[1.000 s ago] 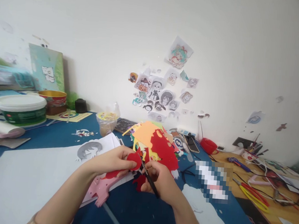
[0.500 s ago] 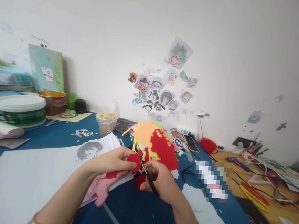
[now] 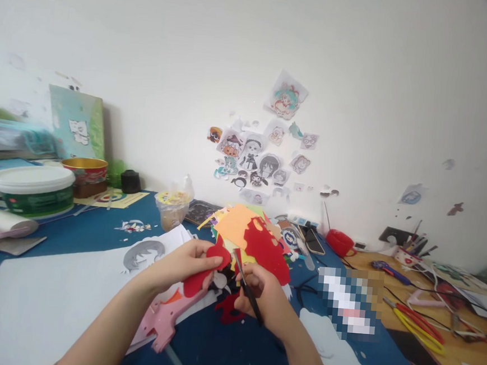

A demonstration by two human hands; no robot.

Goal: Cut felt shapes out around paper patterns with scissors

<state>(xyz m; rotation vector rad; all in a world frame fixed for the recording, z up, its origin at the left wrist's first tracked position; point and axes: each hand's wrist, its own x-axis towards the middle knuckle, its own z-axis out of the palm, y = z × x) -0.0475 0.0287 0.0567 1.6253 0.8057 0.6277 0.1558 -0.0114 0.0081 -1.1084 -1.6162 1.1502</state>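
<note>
My left hand [image 3: 197,260] pinches a red paper piece [image 3: 217,254] with a rounded edge, and more red paper [image 3: 197,280] hangs below its fingers. My right hand [image 3: 258,290] is closed around slim black-handled scissors [image 3: 248,290], whose silver tip points up beside the red piece. The tip and the paper appear slightly apart. Under the right hand lies a red scrap [image 3: 231,310] on the blue table cover. A pink plastic tool [image 3: 164,319] rests below my left wrist. Behind the hands is a heap of coloured paper with a large red cut-out sheet [image 3: 265,252].
White paper sheets [image 3: 49,296] spread at left. A lidded tub [image 3: 32,188], a red tin [image 3: 84,177] and a plastic cup [image 3: 172,208] stand behind. A phone [image 3: 312,239], a red mug [image 3: 340,242] and red-yellow handled pliers [image 3: 415,325] lie right. White cut-outs [image 3: 335,353] lie front right.
The scissors' tip has come away from the red piece, which my left hand has turned, showing more red paper below. The view has tilted slightly upward.
</note>
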